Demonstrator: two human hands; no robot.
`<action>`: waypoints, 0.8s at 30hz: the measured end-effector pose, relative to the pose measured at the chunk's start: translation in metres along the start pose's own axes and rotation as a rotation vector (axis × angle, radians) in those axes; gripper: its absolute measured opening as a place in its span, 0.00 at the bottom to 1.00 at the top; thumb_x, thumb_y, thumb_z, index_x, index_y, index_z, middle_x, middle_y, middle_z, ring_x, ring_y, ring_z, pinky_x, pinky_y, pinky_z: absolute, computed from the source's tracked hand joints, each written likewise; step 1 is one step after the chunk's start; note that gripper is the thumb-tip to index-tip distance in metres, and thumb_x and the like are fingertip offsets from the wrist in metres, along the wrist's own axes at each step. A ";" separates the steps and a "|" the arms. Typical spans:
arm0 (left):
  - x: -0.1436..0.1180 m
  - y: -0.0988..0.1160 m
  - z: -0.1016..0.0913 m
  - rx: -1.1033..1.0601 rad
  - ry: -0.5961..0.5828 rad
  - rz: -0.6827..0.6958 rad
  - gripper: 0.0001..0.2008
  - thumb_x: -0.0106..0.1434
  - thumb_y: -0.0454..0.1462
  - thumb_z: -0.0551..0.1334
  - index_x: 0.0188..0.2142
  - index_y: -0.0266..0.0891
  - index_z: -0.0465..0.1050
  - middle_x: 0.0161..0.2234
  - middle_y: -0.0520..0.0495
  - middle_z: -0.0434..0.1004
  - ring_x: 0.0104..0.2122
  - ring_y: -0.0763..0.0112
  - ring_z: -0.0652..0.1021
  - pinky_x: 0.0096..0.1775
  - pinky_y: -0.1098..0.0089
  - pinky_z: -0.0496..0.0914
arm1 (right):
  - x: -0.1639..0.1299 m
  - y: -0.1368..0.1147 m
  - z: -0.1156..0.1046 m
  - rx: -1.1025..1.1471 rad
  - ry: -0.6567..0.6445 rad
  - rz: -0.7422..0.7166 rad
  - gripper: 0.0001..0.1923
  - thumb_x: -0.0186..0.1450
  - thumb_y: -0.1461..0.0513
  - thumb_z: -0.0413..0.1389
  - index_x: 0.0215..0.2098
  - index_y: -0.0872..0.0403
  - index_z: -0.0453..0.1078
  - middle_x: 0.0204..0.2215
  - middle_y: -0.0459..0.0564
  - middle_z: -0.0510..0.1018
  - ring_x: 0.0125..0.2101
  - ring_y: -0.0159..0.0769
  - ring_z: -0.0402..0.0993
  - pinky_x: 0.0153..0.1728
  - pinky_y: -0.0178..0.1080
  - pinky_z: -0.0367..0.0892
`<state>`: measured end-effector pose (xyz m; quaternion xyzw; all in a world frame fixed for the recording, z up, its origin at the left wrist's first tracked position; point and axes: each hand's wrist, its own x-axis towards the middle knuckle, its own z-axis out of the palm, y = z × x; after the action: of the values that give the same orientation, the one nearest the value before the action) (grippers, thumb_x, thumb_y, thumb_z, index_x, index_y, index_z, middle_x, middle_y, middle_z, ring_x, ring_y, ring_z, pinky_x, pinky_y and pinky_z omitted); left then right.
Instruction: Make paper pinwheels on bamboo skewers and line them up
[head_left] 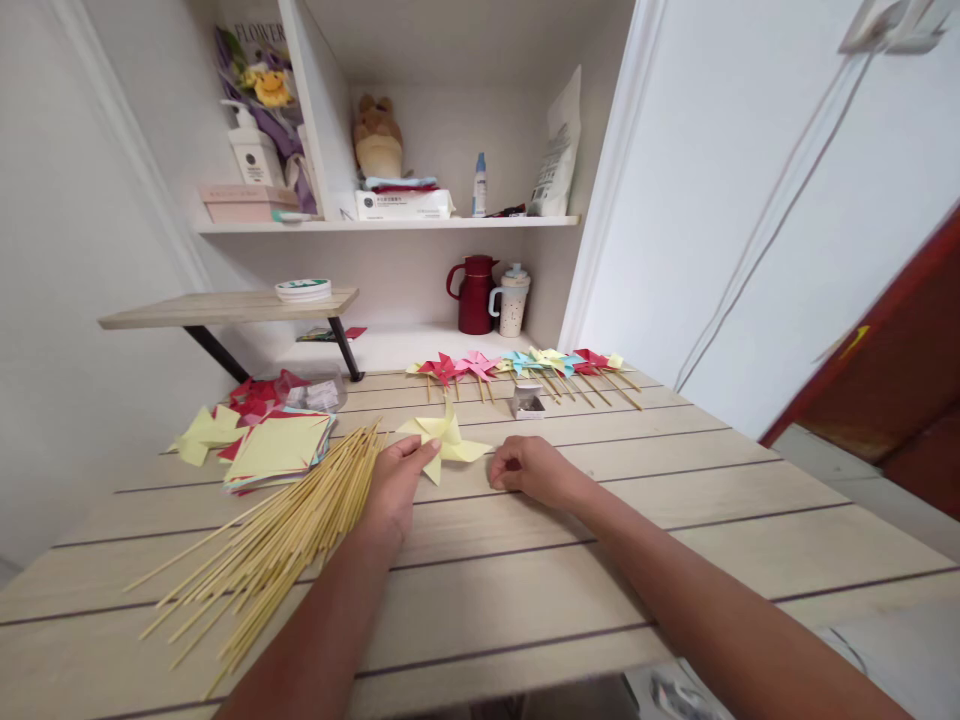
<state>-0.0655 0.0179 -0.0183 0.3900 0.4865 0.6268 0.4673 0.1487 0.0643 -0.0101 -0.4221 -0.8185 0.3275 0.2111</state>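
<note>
Here the left hand (394, 485) pinches a yellow pinwheel (446, 438); right hand (529, 468) curled.

Table (675, 560): sticks (277, 540), paper squares (277, 450), pinwheels (525, 365).

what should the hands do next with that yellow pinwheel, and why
Probably the right hand should reach for a bamboo stick: the left hand holds a folded yellow pinwheel with no stick, while the finished pinwheels behind all have one.

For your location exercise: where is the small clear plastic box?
Head view, mid-table: the small clear plastic box sits just before the row of coloured paper pinwheels, beyond the right hand.
</note>
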 end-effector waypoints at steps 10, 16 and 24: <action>0.001 -0.001 0.000 0.004 -0.007 0.003 0.15 0.47 0.42 0.73 0.33 0.36 0.81 0.32 0.45 0.82 0.37 0.64 0.78 0.45 0.66 0.66 | -0.001 0.000 0.001 0.024 -0.001 -0.010 0.08 0.55 0.69 0.56 0.27 0.52 0.77 0.27 0.45 0.80 0.28 0.33 0.74 0.31 0.33 0.64; 0.000 0.000 0.001 -0.012 -0.005 -0.005 0.15 0.47 0.42 0.73 0.33 0.35 0.81 0.34 0.45 0.82 0.38 0.63 0.77 0.45 0.66 0.66 | 0.000 0.004 0.003 0.060 0.000 -0.020 0.06 0.55 0.67 0.57 0.28 0.52 0.77 0.27 0.45 0.80 0.28 0.32 0.73 0.30 0.33 0.64; 0.001 -0.001 0.001 -0.023 0.007 -0.021 0.15 0.47 0.42 0.73 0.33 0.36 0.81 0.33 0.45 0.82 0.37 0.63 0.78 0.44 0.66 0.67 | -0.001 0.004 0.001 0.116 -0.024 0.005 0.05 0.54 0.66 0.60 0.28 0.52 0.78 0.27 0.45 0.80 0.27 0.32 0.73 0.29 0.33 0.64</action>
<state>-0.0644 0.0191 -0.0192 0.3773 0.4849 0.6286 0.4768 0.1504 0.0650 -0.0142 -0.4074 -0.7994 0.3803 0.2245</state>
